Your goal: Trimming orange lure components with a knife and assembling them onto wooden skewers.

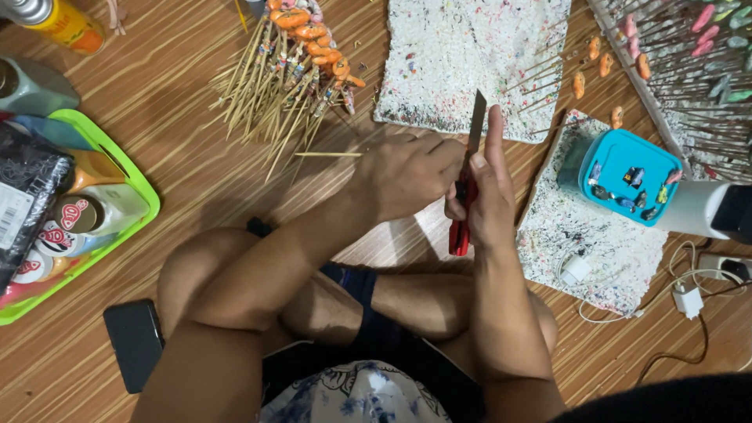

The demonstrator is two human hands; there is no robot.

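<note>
At centre, a red-handled utility knife [464, 205] is gripped by the right hand [489, 200]; a thin, light, snappable bamboo skewer [329, 154], pointing to nine o'clock, is pinched at its near end by the closed left hand [407, 176].

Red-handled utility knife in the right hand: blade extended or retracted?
Extended: the red-handled utility knife shows its grey blade sticking up past the right hand.

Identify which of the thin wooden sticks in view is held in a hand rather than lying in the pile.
The single stick pointing left from the left hand; the rest lie heaped in the pile behind it.
</note>
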